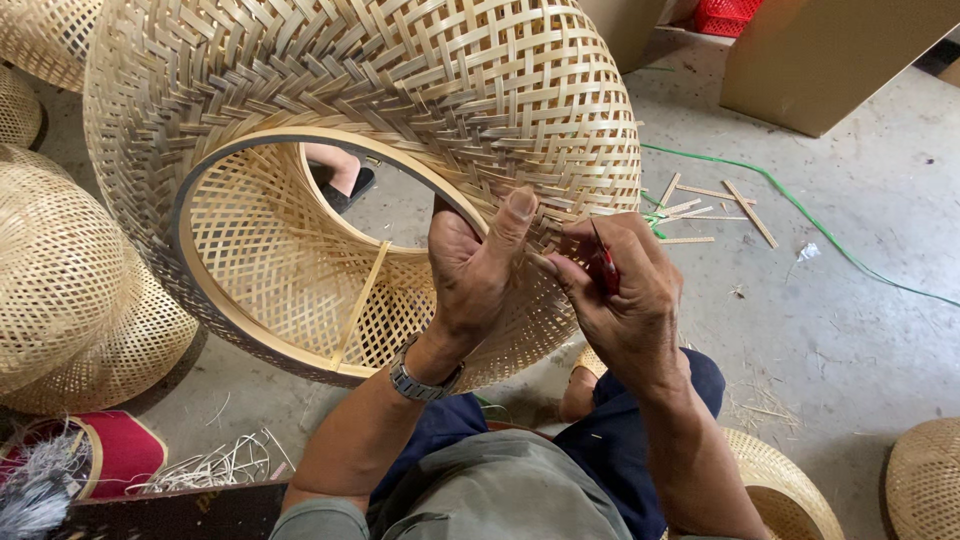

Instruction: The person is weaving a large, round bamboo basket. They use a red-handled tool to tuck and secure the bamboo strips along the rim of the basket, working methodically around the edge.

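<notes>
A large woven bamboo shade (400,90) with a grey ring rim (190,260) lies tilted over my knees, its open mouth facing me. My left hand (470,275) grips the rim at its right side, thumb pressed up on the weave. My right hand (625,290) is closed around a small red-handled tool (606,268) and holds it against the woven edge just beside my left thumb. A metal watch (420,382) is on my left wrist.
More woven bamboo shades (70,290) are stacked at the left, others at the bottom right (925,480). Bamboo strip offcuts (710,205) and a green cord (800,210) lie on the concrete floor. Cardboard boxes (830,55) stand behind. Another person's foot (345,175) shows through the ring.
</notes>
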